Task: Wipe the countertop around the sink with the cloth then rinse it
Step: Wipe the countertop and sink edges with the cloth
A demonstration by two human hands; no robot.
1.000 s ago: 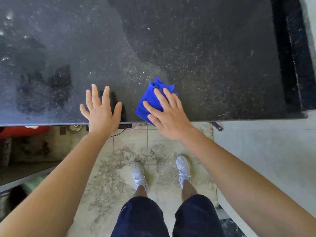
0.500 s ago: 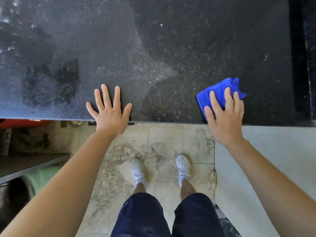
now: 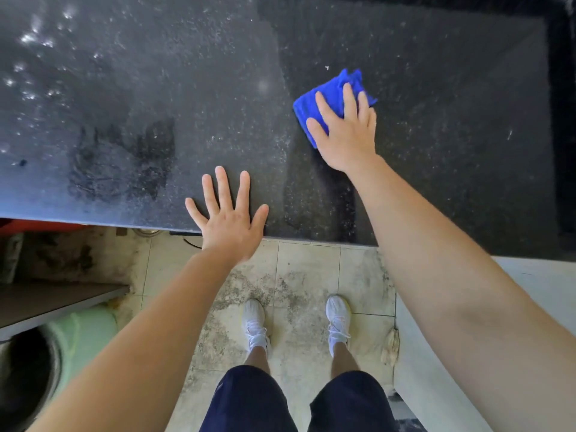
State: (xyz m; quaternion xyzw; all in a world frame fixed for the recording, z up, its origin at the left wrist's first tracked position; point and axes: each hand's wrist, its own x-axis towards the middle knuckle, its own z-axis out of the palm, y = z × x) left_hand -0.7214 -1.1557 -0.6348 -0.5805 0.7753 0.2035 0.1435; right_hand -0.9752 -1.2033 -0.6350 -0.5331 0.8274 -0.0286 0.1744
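Grip: our right hand [image 3: 346, 135] lies flat, fingers straight, pressing the blue cloth [image 3: 307, 109] without clutching it | Place: cloth on the black speckled countertop [image 3: 452, 157], right of centre | Support: our left hand [image 3: 229, 219] splayed at the near edge, holding nothing | Risk: the bunched cloth could slip from under our flat fingers and leave grit streaks.

Head camera looks steeply down over countertop [image 3: 436, 169] and floor [image 3: 307, 275]
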